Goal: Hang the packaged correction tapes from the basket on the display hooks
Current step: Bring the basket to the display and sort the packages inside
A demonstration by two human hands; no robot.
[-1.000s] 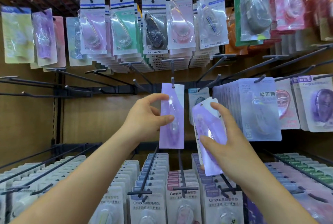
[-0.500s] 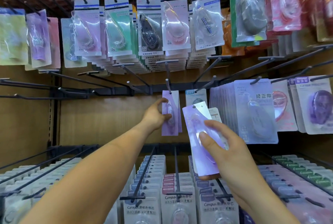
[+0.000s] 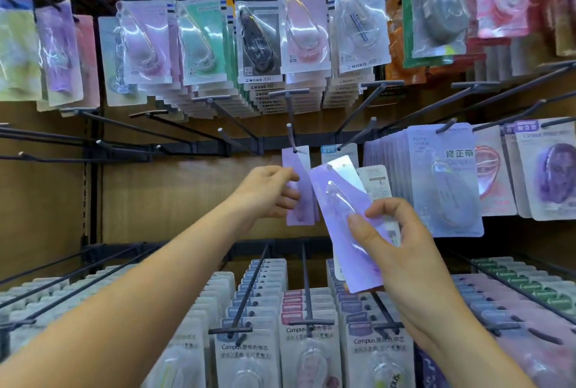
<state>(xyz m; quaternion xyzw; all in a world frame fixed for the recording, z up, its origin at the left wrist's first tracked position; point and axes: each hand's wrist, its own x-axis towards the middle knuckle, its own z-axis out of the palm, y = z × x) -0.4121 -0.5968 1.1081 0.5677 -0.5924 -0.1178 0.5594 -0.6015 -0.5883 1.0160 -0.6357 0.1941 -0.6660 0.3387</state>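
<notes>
- My left hand (image 3: pixel 269 192) is out at full reach, thumb and fingers pinching the left edge of the hung pack (image 3: pixel 300 213), a purple correction tape.
- That pack dangles straight down from its hook (image 3: pixel 290 138), close to the back panel (image 3: pixel 187 194); a sliver at its right edge may be a second one, I cannot tell.
- My right hand (image 3: pixel 402 250) grips the front pack (image 3: pixel 338 200), purple, tilted left, its top corner just beside the hung one.
- Behind it, in the same grip, a second pack (image 3: pixel 375 183) shows its white card: two in that hand at least.
- Room to move: left of the hook it's open, only the bare hooks (image 3: pixel 240 138) jutting out, several of them, with bare panel behind.
- On the right it's tight: a thick purple stack (image 3: pixel 442 175) hangs near my held packs.
- Above, five columns of MONO packs (image 3: pixel 261 35) hang low over the hook.
- Below my wrists, Campus packs (image 3: pixel 307 347) fill three front rows, their rods pointing at me.
</notes>
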